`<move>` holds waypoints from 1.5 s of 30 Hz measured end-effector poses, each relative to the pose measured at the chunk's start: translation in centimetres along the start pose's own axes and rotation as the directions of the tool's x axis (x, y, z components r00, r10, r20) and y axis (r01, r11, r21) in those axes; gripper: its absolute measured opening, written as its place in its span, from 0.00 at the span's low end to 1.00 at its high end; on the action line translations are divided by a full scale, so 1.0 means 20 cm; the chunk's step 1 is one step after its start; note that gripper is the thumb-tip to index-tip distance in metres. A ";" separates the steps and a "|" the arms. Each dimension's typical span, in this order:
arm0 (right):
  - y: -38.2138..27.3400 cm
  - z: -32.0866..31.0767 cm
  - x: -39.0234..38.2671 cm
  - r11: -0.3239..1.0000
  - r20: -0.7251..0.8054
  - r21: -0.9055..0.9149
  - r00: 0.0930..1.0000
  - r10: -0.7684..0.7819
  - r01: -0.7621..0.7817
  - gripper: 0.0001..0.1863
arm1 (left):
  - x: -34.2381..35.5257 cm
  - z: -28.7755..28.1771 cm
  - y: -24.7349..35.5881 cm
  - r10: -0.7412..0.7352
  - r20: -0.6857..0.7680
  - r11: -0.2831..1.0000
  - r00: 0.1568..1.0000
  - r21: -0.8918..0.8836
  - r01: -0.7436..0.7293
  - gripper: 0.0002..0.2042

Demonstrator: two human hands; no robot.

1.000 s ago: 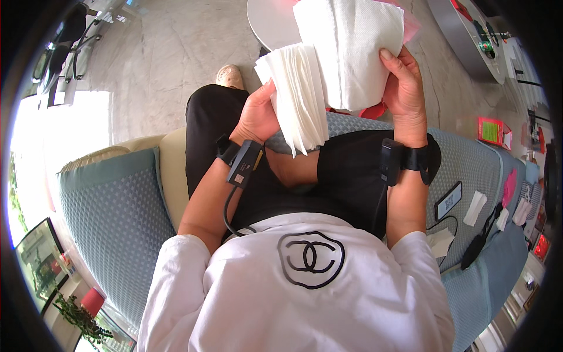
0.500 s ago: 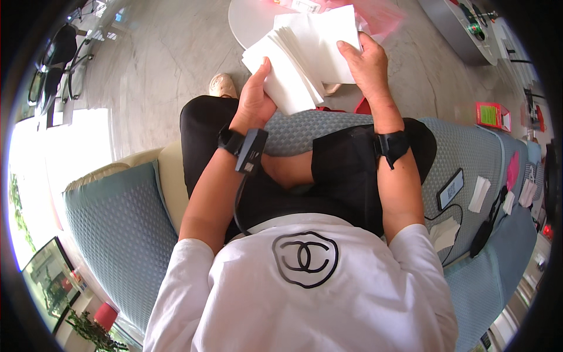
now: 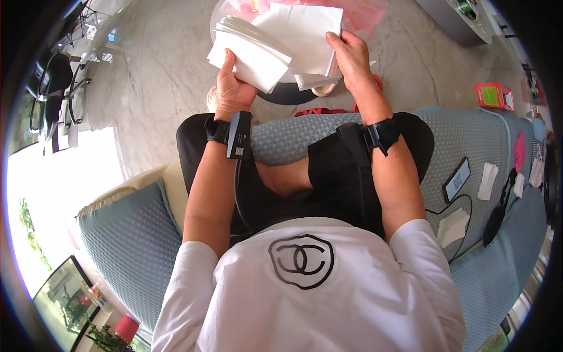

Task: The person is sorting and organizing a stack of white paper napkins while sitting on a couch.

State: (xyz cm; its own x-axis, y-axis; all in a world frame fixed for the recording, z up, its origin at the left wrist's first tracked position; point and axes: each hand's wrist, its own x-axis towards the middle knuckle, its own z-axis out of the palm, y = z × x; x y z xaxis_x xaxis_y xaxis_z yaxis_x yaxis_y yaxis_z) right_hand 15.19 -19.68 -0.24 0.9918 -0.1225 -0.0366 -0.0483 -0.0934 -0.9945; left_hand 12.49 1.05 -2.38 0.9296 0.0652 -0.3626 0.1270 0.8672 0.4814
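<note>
A fanned stack of white paper tissues (image 3: 252, 56) is gripped at its near edge by my left hand (image 3: 234, 91), thumb on top and fingers mostly hidden underneath. My right hand (image 3: 353, 58) pinches the right edge of another white tissue bundle (image 3: 316, 35), thumb above, fingers behind. The left stack overlaps this bundle in the middle. Both are held up over a small round table (image 3: 218, 20), and further layers show at the right bundle's lower edge. Beyond them lies a pink plastic bag (image 3: 366, 17) on the table.
I sit on a blue quilted sofa (image 3: 437, 138). To my right lie a phone (image 3: 456, 179) with a cable, folded tissues (image 3: 453, 227) and a black strap-like item (image 3: 498, 220). A red box (image 3: 495, 95) stands beyond the sofa edge. Red slippers (image 3: 319, 112) are on the floor.
Both hands have moved left with the tissues. The left stack has tilted and spread away from the right bundle, which now shows layers along its lower edge.
</note>
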 end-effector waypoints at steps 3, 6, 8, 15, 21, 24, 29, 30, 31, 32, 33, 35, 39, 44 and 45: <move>0.02 0.00 0.02 0.999 0.016 0.040 1.000 0.004 -0.005 0.14 | 0.03 -0.02 0.00 -0.003 0.016 1.000 1.000 -0.010 0.003 0.21; 0.04 0.04 0.02 0.995 0.018 0.079 0.998 -0.059 0.058 0.12 | 0.05 -0.02 -0.01 -0.007 0.007 1.000 1.000 -0.027 0.007 0.22; 0.02 0.05 0.00 0.991 0.051 0.133 0.999 -0.017 0.010 0.14 | 0.07 -0.01 -0.02 0.021 0.043 0.997 0.999 -0.074 -0.018 0.21; -0.05 0.05 -0.06 0.957 0.259 0.267 0.965 0.044 -0.115 0.28 | 0.11 0.09 -0.06 0.001 0.085 0.984 0.996 -0.175 0.014 0.22; 0.04 0.08 -0.04 0.968 0.201 0.230 0.978 0.055 -0.102 0.24 | 0.15 0.07 -0.08 0.032 0.070 0.984 0.997 -0.178 -0.019 0.21; 0.07 0.08 -0.02 0.992 0.139 0.040 0.984 0.110 -0.117 0.24 | 0.16 0.05 -0.09 0.047 0.042 0.988 0.998 -0.151 -0.040 0.22; 0.01 0.11 -0.06 0.962 0.159 0.214 0.978 0.134 -0.166 0.21 | 0.21 -0.05 0.01 0.055 0.103 0.977 0.993 -0.210 -0.033 0.23; 0.04 0.10 -0.05 0.962 0.153 0.214 0.979 0.135 -0.167 0.21 | 0.22 -0.04 0.00 0.064 0.108 0.977 0.992 -0.207 -0.040 0.22; 0.08 0.09 -0.03 0.983 0.156 0.157 0.985 0.066 -0.091 0.21 | 0.22 -0.03 0.00 0.060 0.110 0.978 0.992 -0.206 -0.036 0.22; 0.12 0.08 -0.01 0.995 0.163 0.099 0.987 -0.003 -0.014 0.21 | 0.21 -0.01 -0.01 0.082 0.098 0.978 0.992 -0.197 -0.061 0.23; 0.12 0.08 -0.01 0.995 0.165 0.101 0.986 -0.003 -0.014 0.21 | 0.20 0.00 -0.01 0.108 0.083 0.978 0.991 -0.188 -0.091 0.24; 0.11 0.07 0.01 0.998 0.062 -0.013 0.996 0.065 -0.064 0.20 | 0.17 0.02 -0.01 0.097 0.018 0.989 0.995 -0.114 -0.094 0.23; 0.08 0.04 0.04 0.949 -0.089 -0.287 0.983 -0.158 0.127 0.20 | 0.12 -0.01 0.02 0.062 -0.067 0.984 0.996 0.169 -0.050 0.22; 0.00 0.01 0.01 0.804 -0.167 -0.496 0.873 -0.459 0.327 0.18 | 0.04 -0.06 0.11 0.118 -0.135 0.933 0.984 0.354 -0.063 0.24; -0.01 0.02 0.00 0.805 -0.175 -0.487 0.865 -0.471 0.340 0.18 | 0.03 -0.07 0.12 0.123 -0.137 0.933 0.983 0.355 -0.067 0.24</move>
State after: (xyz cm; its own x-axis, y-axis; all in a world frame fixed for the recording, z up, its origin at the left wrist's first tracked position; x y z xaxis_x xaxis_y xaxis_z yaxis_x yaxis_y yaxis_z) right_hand 15.23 -19.29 -0.10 0.8594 -0.2351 0.4540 0.2402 -0.5982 -0.7645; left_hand 12.93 3.84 -2.51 0.8820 0.2380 -0.4068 0.1790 0.6293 0.7563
